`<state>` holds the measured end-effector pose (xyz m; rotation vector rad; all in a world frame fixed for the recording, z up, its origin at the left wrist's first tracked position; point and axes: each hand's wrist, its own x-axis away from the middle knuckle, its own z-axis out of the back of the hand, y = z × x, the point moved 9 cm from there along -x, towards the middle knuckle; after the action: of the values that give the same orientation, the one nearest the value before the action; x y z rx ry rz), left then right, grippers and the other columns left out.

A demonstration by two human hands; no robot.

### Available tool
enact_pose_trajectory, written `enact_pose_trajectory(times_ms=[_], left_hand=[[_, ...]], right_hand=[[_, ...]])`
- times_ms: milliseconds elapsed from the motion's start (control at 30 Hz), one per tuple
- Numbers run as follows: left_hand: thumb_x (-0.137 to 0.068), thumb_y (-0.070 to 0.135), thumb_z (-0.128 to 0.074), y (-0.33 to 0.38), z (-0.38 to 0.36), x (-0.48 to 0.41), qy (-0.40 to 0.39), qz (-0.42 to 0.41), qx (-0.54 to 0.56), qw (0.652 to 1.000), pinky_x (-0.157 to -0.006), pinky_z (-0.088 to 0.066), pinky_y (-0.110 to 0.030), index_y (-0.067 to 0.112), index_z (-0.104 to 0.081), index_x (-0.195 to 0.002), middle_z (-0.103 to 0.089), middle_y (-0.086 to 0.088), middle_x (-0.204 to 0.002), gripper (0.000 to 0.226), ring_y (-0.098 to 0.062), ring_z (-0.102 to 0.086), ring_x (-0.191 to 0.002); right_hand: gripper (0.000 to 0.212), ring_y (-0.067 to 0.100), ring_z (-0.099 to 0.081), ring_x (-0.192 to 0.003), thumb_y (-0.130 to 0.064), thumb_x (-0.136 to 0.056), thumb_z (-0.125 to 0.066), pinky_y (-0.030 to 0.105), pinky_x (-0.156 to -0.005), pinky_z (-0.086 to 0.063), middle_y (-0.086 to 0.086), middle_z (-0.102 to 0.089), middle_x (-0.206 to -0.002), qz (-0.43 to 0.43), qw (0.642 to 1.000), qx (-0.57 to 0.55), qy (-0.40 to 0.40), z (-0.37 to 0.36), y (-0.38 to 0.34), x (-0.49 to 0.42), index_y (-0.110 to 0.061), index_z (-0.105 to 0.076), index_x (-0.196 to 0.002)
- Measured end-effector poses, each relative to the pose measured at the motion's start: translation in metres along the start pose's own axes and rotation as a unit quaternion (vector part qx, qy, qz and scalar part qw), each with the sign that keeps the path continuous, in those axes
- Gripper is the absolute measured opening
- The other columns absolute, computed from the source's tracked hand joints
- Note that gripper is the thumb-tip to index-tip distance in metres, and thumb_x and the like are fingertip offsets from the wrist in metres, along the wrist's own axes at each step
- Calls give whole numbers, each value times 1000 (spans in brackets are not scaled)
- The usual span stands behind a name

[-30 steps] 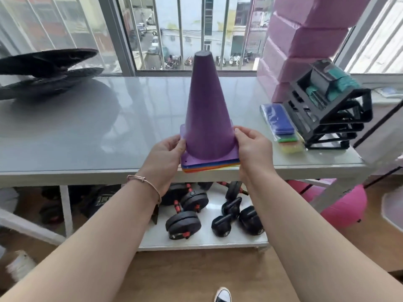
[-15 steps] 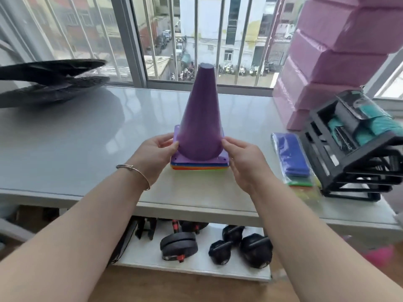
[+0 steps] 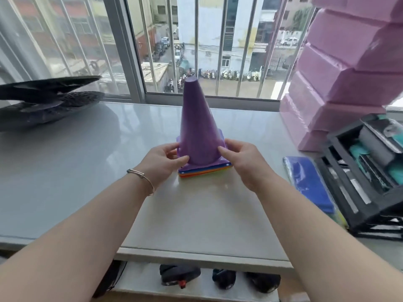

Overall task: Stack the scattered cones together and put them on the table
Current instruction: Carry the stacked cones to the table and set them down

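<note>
- Head view: I see the cone stack, purple on top with coloured bases beneath, standing upright mid-counter, between front and window edges.
- My left hand and right hand both grasp the lower cone wall from opposite sides, likely to steady it as it settles flat.

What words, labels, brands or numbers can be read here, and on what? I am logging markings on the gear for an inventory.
None can be read.
Stack of cones, held by the left hand and right hand: no print visible.
Pink foam blocks: plain.
Blue packet: no legible label.
Black rack: contents too blurred to tell.
Buildings outside the window: any signs too small to read.
</note>
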<state>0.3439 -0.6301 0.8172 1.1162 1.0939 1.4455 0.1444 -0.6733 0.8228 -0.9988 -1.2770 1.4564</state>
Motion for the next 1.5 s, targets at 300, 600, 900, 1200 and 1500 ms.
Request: enact_pose_trajectory(times_ms=[300,600,900,1200,1500], left_hand=[[-84,-1,-66,9,4,-58,-13,-19,-39,999,-73,-53,-8,10,-59,-128,-68,-6,-108,46,-13,-66,-89],[-71,8,-75,14,-1,-107,-34,-45,-117,992,-99,-52,-42,35,-65,-112,-73,0,-108,50,-23,-68,-105],[-59,33,-70,18,2,-152,-22,-62,-183,981,-92,-54,-41,39,-64,-113,-75,5,-102,54,-18,-71,-96],[-56,41,-68,21,2,-191,-42,-74,-208,974,-91,-55,-41,42,-63,-109,-75,7,-99,54,-18,-71,-94],[-58,42,-66,21,3,-212,-40,-86,-222,971,-88,-56,-42,38,-63,-111,-74,5,-100,54,-20,-70,-93]], right_hand=[[28,32,-68,-106,-16,-79,-75,47,-100,-52,9,-76,-105,-23,997,77,-10,2,6,-50,-13,-75,-107],[60,32,-66,-89,-60,-56,-68,46,-81,-55,10,-74,-92,-14,973,226,41,11,6,-86,-15,-71,-94],[44,17,-48,-67,-51,-67,-70,32,-63,-40,13,-68,-84,-5,968,235,81,20,7,-122,-12,-68,-87],[34,25,-58,-76,-46,-73,-71,37,-71,-50,9,-71,-88,-2,963,254,87,22,6,-152,-17,-71,-92],[29,28,-63,-87,-44,-75,-71,33,-69,-47,5,-73,-90,1,964,253,84,24,5,-170,-21,-71,-94]])
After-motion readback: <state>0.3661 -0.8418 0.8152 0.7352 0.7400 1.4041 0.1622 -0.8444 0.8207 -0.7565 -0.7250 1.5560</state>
